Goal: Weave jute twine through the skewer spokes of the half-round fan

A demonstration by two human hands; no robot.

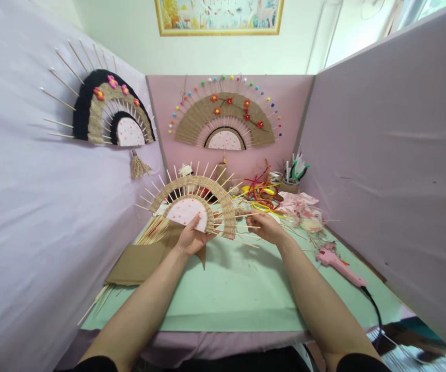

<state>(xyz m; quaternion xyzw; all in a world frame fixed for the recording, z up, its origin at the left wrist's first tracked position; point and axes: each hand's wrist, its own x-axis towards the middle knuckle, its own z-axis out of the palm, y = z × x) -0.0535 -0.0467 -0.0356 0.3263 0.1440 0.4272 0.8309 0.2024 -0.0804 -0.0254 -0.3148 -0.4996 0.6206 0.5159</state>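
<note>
A half-round fan of thin sticks with a woven tan twine band is held up over the table. Its centre is a white half-disc with pink dots, bordered by a narrower woven band. My left hand grips the fan at this centre, thumb on the front and fingers behind. Beside the fan's right-hand stick ends is my right hand, its fingers curled together among the sticks. Whatever those fingers pinch, stick or twine, is too small to make out.
On the green table lie brown card, loose sticks and a pink glue gun with a black cord. Coloured pipe cleaners and a tool pot stand behind. Finished fans hang on the partitions.
</note>
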